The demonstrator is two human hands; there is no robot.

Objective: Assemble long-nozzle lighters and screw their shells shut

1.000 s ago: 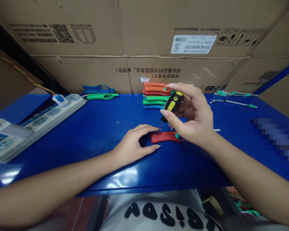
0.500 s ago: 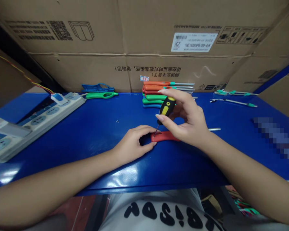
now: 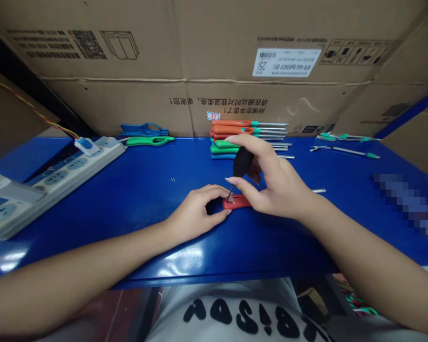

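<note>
Flat on the blue table lies a red long-necked lighter, its metal tube poking out to the right from behind my right wrist. My left hand pinches the lighter's left end between thumb and fingers. In my right hand is a black screwdriver, held by its handle and tilted. Its thin shaft runs down to the lighter's left end, and the tip touches there; any screw under it is too small to tell. Two tiny screws lie on the table beyond my left hand.
Behind my right hand is a stack of orange, green and blue lighters. A power strip runs along the left. Green and blue handle shells lie at the back, metal tubes at the right. A cardboard wall closes the back.
The screwdriver handle has turned in my right hand: its yellow patch no longer shows. My right hand has shifted slightly left; my left hand stays on the lighter.
</note>
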